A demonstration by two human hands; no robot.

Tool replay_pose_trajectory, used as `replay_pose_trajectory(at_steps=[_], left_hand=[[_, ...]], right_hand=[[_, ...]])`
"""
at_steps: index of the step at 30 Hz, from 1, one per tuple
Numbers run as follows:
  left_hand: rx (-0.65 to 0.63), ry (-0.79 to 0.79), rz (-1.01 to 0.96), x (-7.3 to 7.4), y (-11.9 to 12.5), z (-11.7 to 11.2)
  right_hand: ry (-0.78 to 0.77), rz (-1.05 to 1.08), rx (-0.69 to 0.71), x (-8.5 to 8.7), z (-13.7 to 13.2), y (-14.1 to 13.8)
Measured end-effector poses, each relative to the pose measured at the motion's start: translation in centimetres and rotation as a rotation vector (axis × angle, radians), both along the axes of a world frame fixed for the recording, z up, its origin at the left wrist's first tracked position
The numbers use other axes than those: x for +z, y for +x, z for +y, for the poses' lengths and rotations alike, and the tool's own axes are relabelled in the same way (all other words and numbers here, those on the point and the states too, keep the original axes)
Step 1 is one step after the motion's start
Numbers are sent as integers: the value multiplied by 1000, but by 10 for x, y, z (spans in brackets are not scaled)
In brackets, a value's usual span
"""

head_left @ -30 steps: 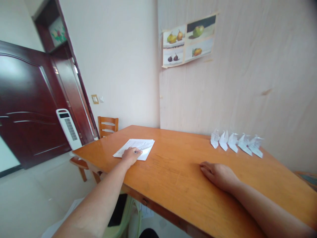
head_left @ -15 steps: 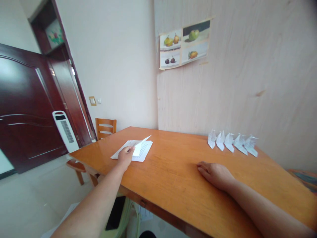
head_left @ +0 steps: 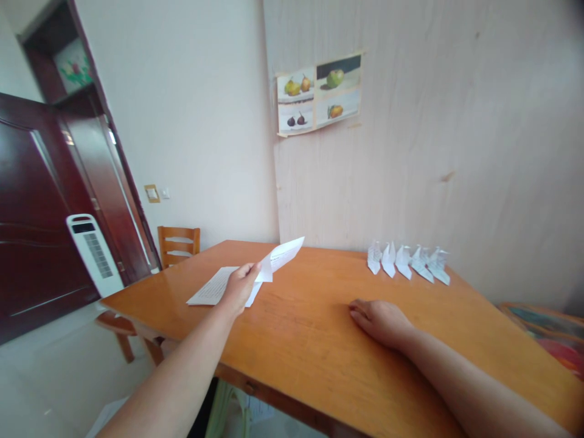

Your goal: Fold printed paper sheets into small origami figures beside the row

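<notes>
My left hand (head_left: 241, 288) is closed on a printed sheet of paper (head_left: 286, 250), thumb on top, and holds it raised and bent above the table. Beneath and to the left of that hand lies a stack of printed paper (head_left: 212, 288), partly covered by my hand and wrist. My right hand (head_left: 381, 321) rests on the wooden table (head_left: 314, 340) with its fingers curled together and nothing seen in them. Beyond it, several folded white paper figures (head_left: 403, 263) stand in a row near the far right edge.
Behind the table is a pale wall panel with a taped fruit picture (head_left: 319, 94). A wooden chair (head_left: 179, 244) stands past the far left corner. A white tower-shaped appliance (head_left: 95, 252) is by the dark red door (head_left: 36, 219). Green chair parts (head_left: 223, 410) show below the near edge.
My left hand has lifted the sheet and carried it rightward off the stack. My right hand stays resting on the table. The whole view has turned slightly to the right.
</notes>
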State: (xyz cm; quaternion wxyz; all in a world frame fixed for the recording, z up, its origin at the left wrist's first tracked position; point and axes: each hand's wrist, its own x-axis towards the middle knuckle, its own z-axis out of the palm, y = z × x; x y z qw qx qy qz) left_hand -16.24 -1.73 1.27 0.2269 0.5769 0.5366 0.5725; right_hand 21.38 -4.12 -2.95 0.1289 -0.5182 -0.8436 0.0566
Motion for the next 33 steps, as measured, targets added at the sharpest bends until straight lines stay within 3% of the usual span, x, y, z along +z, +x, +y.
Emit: replay_pose_trajectory(at_steps=[3,7,11,18,26,33], left_hand=[[-145,-16,-18,4,31,-1],[-374,-85,3,6,73,-3],[-578,-167,50,3,108,-8],[-877,-334,182,-8,131,-16],[-909,-326,367,-20,125,-15],[-676,-254,335,-23,116,-4]], right_hand=[[-19,66,-38,-2,3,4],[-14,320,-251,-6,14,22],[-1,455,-351,-10,30,46],[-81,692,-403,-6,35,63],[-144,622,-267,0,22,53],[-80,494,-218,5,17,51]])
